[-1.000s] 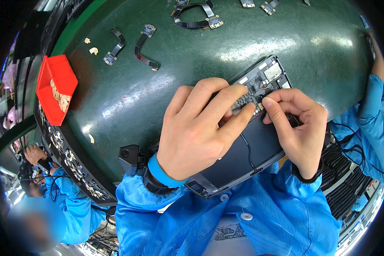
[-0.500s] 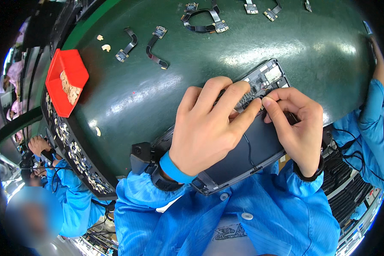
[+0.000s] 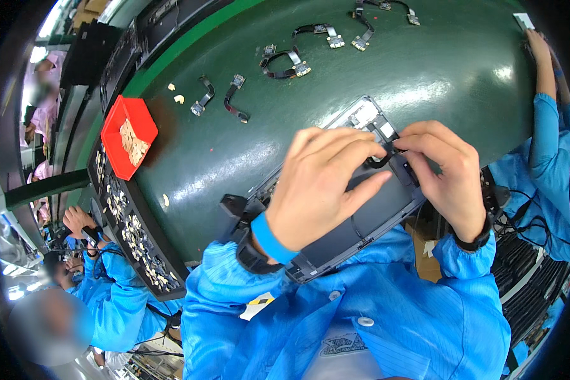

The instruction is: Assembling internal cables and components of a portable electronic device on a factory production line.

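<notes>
In front of my body, tilted against the bench edge, is the dark open tablet housing, with bright metal parts and boards along its far end. My right hand is closed in a pinch at the housing's far right part, on a short black flex cable that bends into a curve. Over the housing's left and middle part spreads my left hand. Its thumb stands apart from the fingers, and its index fingertip is beside the cable; whether it touches is unclear. My left hand hides much of the board area.
Several flex cables with small connector boards lie across the far side of the green bench. At left stand a red bin of pale pieces and a long black tray of small parts. Co-workers sit left and right; one person's arm reaches in.
My left thumb and index finger have parted, and the black flex cable now shows between my hands. The whole view has shifted, so bench items appear farther right and lower at left.
</notes>
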### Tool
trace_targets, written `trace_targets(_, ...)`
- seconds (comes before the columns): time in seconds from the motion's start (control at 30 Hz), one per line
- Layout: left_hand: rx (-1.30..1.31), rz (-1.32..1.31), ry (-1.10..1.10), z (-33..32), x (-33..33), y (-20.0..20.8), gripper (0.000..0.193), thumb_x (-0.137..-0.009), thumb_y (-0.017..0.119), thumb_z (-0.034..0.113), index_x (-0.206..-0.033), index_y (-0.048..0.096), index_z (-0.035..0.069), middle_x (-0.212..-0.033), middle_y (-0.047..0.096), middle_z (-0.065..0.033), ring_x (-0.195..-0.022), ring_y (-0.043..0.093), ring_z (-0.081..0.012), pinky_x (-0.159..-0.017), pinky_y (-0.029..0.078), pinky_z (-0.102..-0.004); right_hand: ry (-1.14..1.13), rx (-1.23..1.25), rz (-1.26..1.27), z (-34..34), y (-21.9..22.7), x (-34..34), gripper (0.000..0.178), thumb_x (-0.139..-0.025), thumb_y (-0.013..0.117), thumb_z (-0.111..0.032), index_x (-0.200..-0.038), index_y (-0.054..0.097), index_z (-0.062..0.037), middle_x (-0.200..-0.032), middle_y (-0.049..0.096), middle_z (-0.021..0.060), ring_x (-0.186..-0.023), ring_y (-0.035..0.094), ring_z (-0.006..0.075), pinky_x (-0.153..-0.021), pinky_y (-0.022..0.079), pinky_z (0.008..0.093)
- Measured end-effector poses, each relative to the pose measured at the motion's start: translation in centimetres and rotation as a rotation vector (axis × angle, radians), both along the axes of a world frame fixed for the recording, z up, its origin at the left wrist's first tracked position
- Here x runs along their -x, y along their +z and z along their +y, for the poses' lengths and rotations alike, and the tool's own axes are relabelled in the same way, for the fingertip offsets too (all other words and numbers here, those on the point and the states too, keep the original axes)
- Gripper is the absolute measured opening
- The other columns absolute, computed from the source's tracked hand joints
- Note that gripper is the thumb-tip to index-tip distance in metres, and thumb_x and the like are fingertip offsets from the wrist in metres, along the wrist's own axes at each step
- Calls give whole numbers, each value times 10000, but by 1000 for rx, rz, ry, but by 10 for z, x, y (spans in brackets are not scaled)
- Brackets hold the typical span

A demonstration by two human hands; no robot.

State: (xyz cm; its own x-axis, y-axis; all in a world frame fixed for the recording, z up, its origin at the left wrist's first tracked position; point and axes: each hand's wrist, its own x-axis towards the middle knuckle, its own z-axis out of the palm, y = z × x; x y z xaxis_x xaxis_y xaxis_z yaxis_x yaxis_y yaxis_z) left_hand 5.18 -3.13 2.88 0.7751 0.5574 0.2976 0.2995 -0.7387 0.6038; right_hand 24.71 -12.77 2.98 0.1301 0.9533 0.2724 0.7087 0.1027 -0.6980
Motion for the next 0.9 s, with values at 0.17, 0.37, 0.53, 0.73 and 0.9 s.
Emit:
trace_targets(0.17, 211, -127, -64, -2, -15, -18, 189, -825, 809, 130, -996, 764, 63, -983, 757, -78, -931, 712, -230, -828, 489, -333, -69, -162, -36, -3, -12, -7, 248, -804, 713, 98, -1031, 726, 0, -1013, 714, 137, -923, 718, 279, -805, 566, 328)
trace_targets(0.37, -74, -73, -135, -4, -21, -16, 212, -770, 817, 93, -978, 777, 81, -926, 727, -20, -839, 664, -194, -737, 453, -338, -349, -167, 236, -14, -52, -26, 185, -876, 684, 80, -1041, 731, 12, -1063, 711, 139, -980, 696, 231, -878, 535, 311)
trace_targets(0.53, -124, -43, -107, -7, -26, -15, 213, -748, 816, 80, -957, 776, 94, -906, 704, -1, -851, 651, -189, -731, 447, -340, -352, -197, 234, -11, -51, -24, 163, -871, 687, 78, -1010, 737, 10, -1052, 711, 133, -984, 690, 228, -885, 524, 302)
trace_targets(0.73, -140, -13, -79, -6, -28, -17, 210, -746, 817, 87, -952, 774, 99, -960, 702, -9, -898, 649, -204, -744, 454, -349, -334, -214, 216, -13, -53, -25, 167, -860, 689, 84, -1000, 739, 7, -1046, 713, 128, -972, 695, 226, -877, 528, 303)
trace_targets(0.9, -113, 5, -121, -6, -27, -15, 206, -757, 811, 89, -959, 776, 104, -1002, 701, -22, -925, 649, -222, -772, 469, -360, -342, -225, 214, -12, -53, -24, 171, -854, 691, 87, -994, 741, 3, -1039, 713, 125, -962, 697, 224, -868, 531, 305)
